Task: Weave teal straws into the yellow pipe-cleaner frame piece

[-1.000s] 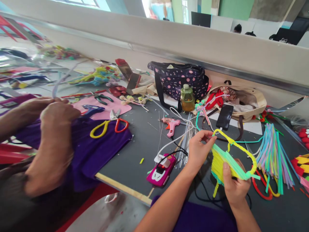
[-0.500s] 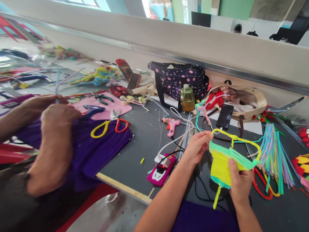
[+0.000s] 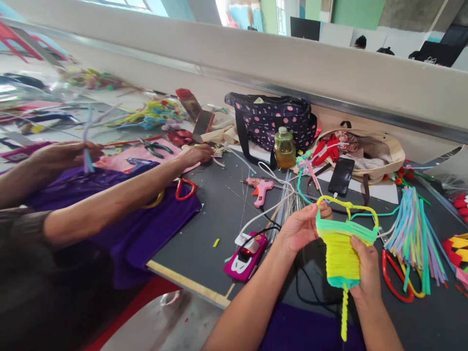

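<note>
Both my hands hold a small woven pipe-cleaner basket (image 3: 341, 253), yellow in the body with a mint-green band at the top, a thin yellow loop handle (image 3: 347, 204) and a yellow tail hanging below. My left hand (image 3: 302, 226) grips its left edge near the rim. My right hand (image 3: 365, 268) clasps its right side, thumb on the front. The basket hangs upright just above the dark table (image 3: 204, 234).
A co-worker's arm (image 3: 120, 192) reaches across purple cloth (image 3: 146, 234) toward the pink mat. Nearby lie a pink car-shaped device (image 3: 245, 257), pink glue gun (image 3: 260, 187), bundle of pastel pipe cleaners (image 3: 415, 229), phone (image 3: 341, 176), bottle (image 3: 284, 147), dotted bag (image 3: 272, 119) and red-yellow scissors (image 3: 393, 282).
I have turned the basket from tilted to upright, its tail now hanging straight down. The co-worker's right arm has stretched out from their lap toward the pink mat.
</note>
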A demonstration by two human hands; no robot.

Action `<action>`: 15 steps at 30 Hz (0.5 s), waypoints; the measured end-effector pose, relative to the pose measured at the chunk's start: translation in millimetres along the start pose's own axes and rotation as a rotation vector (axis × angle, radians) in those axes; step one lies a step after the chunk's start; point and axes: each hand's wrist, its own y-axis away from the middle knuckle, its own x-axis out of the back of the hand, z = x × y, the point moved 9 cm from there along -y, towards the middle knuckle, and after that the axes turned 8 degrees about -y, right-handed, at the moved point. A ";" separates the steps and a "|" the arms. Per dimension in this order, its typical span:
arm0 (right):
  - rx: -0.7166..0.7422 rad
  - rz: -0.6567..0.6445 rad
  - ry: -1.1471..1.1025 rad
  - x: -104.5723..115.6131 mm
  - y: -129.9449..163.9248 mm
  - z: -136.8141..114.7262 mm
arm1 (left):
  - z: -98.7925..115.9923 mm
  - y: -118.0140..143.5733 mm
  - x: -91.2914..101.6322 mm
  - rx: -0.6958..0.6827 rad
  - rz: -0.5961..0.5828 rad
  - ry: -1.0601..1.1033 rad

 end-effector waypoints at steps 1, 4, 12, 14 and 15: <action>-0.019 -0.004 -0.010 0.4 -1.2 1.6 | -0.3 0.4 -2.2 -0.004 -0.011 0.010; -0.046 -0.004 -0.035 1.1 -2.9 3.6 | -0.4 -0.6 -3.8 -0.033 -0.002 0.034; 0.111 0.110 -0.063 8.0 -1.6 -11.6 | -17.1 -12.5 18.5 -0.040 0.208 -0.037; 0.142 0.133 -0.053 10.9 -2.9 -13.6 | -25.7 -13.3 15.0 -0.028 0.203 -0.171; 0.160 0.134 -0.045 12.0 -4.1 -14.4 | -28.7 -13.2 12.1 -0.040 0.196 -0.258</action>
